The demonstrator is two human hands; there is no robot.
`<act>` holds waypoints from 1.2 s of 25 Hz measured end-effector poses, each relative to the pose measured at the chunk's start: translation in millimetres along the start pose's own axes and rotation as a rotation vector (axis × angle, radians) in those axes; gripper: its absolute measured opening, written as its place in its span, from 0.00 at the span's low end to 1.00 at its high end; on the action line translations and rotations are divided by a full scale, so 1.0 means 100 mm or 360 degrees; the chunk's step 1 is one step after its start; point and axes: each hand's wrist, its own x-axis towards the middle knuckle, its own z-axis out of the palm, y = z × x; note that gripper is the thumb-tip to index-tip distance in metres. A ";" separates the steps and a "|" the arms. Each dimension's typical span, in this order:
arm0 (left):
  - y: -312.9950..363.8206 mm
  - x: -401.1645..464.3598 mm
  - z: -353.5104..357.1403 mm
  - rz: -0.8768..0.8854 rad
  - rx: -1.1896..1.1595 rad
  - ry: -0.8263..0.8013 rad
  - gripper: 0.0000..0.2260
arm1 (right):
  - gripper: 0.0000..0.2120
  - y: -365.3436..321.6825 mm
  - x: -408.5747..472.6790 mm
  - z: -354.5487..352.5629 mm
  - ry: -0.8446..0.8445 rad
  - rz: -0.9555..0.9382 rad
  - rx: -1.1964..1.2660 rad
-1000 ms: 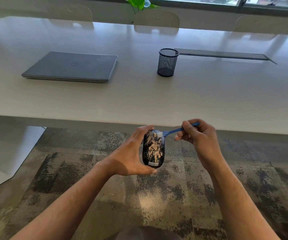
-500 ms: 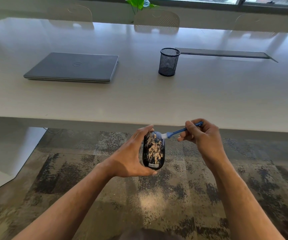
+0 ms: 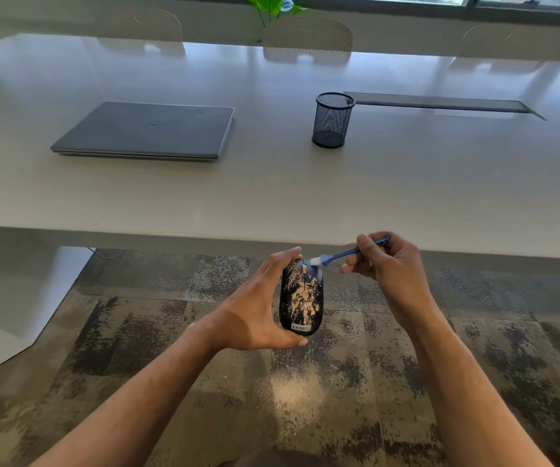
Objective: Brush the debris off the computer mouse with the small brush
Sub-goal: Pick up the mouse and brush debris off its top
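A black computer mouse smeared with tan debris is held in the air below the table's front edge, over the carpet. My left hand grips it from the left side, thumb under its near end and fingers at its far end. My right hand pinches the blue handle of a small brush. The brush's white bristles touch the mouse's far end, by the scroll wheel.
A white table spans the view. On it lie a closed grey laptop, a black mesh pen cup and a long dark cable slot. Tan dust lies on the carpet beneath the mouse. Pale chairs stand at the far side.
The brush head has stayed at the mouse's far end with only small shifts. Both hands hold about the same place; the view has drifted slightly.
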 end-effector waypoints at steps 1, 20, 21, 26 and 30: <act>-0.01 -0.01 0.00 -0.0009 -0.0002 0.0003 0.55 | 0.07 0.01 -0.01 -0.04 0.0025 0.0001 -0.0006; -0.02 -0.09 0.01 -0.0064 -0.0043 0.0001 0.55 | 0.08 0.14 -0.23 0.11 0.0047 -0.0150 0.0024; -0.02 -0.09 0.00 -0.0063 -0.0040 0.0000 0.55 | 0.07 0.16 -0.25 0.12 0.0040 -0.0143 0.0026; -0.08 -0.11 -0.02 -0.0031 -0.0040 -0.0003 0.55 | 0.10 0.15 -0.27 0.05 0.0067 -0.0183 0.0040; -0.13 -0.09 -0.02 -0.0039 -0.0065 -0.0025 0.55 | 0.06 0.12 -0.21 0.18 0.0080 -0.0175 0.0037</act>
